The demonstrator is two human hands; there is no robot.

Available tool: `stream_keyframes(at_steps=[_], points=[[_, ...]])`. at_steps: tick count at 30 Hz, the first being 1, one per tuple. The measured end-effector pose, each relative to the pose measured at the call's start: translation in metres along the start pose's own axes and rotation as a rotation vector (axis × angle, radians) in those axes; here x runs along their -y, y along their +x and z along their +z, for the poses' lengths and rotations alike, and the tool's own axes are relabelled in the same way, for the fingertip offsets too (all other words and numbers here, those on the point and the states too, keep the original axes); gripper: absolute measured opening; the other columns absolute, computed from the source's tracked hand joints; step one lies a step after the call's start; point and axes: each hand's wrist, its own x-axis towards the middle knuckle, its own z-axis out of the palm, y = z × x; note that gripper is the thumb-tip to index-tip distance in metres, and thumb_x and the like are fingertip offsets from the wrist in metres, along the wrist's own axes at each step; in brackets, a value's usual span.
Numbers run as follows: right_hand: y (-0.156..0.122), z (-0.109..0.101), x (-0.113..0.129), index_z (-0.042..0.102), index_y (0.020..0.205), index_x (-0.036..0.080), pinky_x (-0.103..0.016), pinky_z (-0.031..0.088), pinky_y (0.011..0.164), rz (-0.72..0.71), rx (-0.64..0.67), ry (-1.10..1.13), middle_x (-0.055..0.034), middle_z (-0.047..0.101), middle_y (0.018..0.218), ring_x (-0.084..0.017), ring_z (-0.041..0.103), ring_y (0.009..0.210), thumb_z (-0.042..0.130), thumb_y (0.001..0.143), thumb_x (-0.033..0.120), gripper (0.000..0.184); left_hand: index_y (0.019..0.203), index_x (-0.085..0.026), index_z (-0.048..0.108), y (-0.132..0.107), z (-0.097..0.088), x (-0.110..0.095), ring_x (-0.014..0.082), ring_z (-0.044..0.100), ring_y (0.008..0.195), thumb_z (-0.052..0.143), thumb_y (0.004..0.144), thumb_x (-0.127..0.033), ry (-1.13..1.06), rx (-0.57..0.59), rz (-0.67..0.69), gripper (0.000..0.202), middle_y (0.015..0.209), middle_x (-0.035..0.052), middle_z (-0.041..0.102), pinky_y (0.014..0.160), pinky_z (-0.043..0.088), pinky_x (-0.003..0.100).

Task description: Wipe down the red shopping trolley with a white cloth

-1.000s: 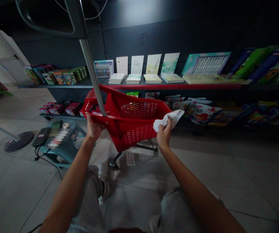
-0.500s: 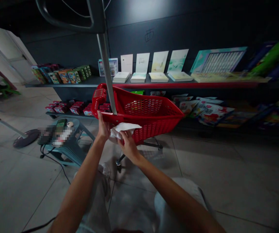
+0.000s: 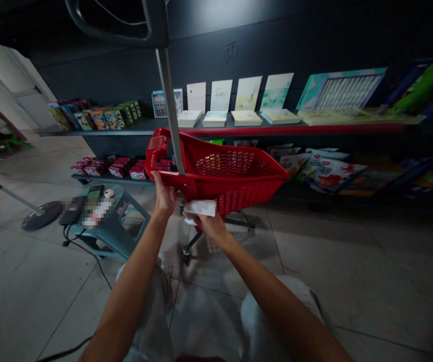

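My left hand (image 3: 165, 198) grips the near end of the red plastic basket (image 3: 235, 188), whose long side runs rightward; my right fingers (image 3: 205, 217) pinch a white cloth (image 3: 200, 207) against it.

The only legible mark is an outlined character like 西 (image 3: 231, 52) on the dark wall (image 3: 276, 35).

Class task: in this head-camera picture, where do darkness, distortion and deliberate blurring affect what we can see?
Head view: the long shelf bows with wide-lens distortion; its right end sinks into dim shadow; a pixelated patch hides items on the stool.
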Motion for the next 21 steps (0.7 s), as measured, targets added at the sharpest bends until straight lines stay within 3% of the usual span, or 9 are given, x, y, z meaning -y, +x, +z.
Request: stream_keyframes(at_steps=[5, 10, 13, 16, 19, 21], points=[[-0.003, -0.056, -0.051, 0.073, 0.117, 0.021, -0.042, 0.057, 0.094, 0.293, -0.158, -0.063, -0.0125, 0.077, 0.107, -0.029, 0.071, 0.101, 0.061, 0.089, 0.021, 0.03, 0.131, -0.021, 0.062, 0.009, -0.005, -0.002, 0.0367, 0.067, 0.12, 0.01, 0.079, -0.1, 0.082, 0.012, 0.032, 0.108, 0.124, 0.019, 0.072, 0.086, 0.058, 0.047], [-0.006, -0.108, -0.097, 0.069, 0.114, 0.015, -0.041, 0.051, 0.097, 0.394, -0.419, -0.085, -0.0173, 0.069, 0.115, -0.029, 0.065, 0.105, 0.061, 0.084, 0.022, 0.032, 0.119, -0.018, 0.066, 0.015, -0.012, -0.009, 0.0317, 0.07, 0.106, 0.018, 0.083, -0.097, 0.005, 0.016, 0.021, 0.099, 0.108, 0.0177, 0.075, 0.086, 0.059, 0.044], [-0.014, -0.124, -0.126, 0.067, 0.109, 0.015, -0.042, 0.05, 0.095, 0.549, -0.563, -0.087, -0.0134, 0.067, 0.106, -0.027, 0.062, 0.099, 0.066, 0.079, 0.024, 0.031, 0.111, -0.019, 0.068, 0.014, -0.015, -0.009, 0.0321, 0.071, 0.104, 0.035, 0.075, -0.101, -0.092, 0.008, -0.004, 0.095, 0.103, 0.0165, 0.076, 0.085, 0.061, 0.044], [-0.021, -0.132, -0.16, 0.063, 0.102, 0.016, -0.041, 0.049, 0.096, 0.809, -0.777, -0.03, -0.0123, 0.065, 0.106, -0.025, 0.06, 0.098, 0.07, 0.072, 0.021, 0.031, 0.113, -0.021, 0.068, 0.009, -0.013, 0.003, 0.0314, 0.07, 0.112, 0.048, 0.072, -0.098, -0.081, 0.025, 0.043, 0.089, 0.111, 0.012, 0.076, 0.09, 0.06, 0.042], [-0.028, -0.134, -0.185, 0.055, 0.107, 0.018, -0.04, 0.048, 0.099, 1.026, -0.958, 0.03, -0.018, 0.06, 0.117, -0.025, 0.058, 0.104, 0.067, 0.073, 0.016, 0.036, 0.119, -0.023, 0.066, 0.005, -0.007, 0.021, 0.0273, 0.067, 0.119, 0.081, 0.067, -0.074, 0.099, 0.037, 0.182, 0.073, 0.117, 0.0076, 0.074, 0.101, 0.055, 0.039], [-0.032, -0.131, -0.191, 0.05, 0.112, 0.019, -0.041, 0.047, 0.1, 1.063, -0.986, 0.036, -0.0203, 0.056, 0.123, -0.025, 0.057, 0.107, 0.06, 0.076, 0.012, 0.038, 0.114, -0.021, 0.067, 0.005, -0.004, 0.033, 0.0251, 0.068, 0.113, 0.093, 0.061, -0.055, 0.223, 0.016, 0.23, 0.068, 0.111, 0.0068, 0.075, 0.101, 0.055, 0.038]])
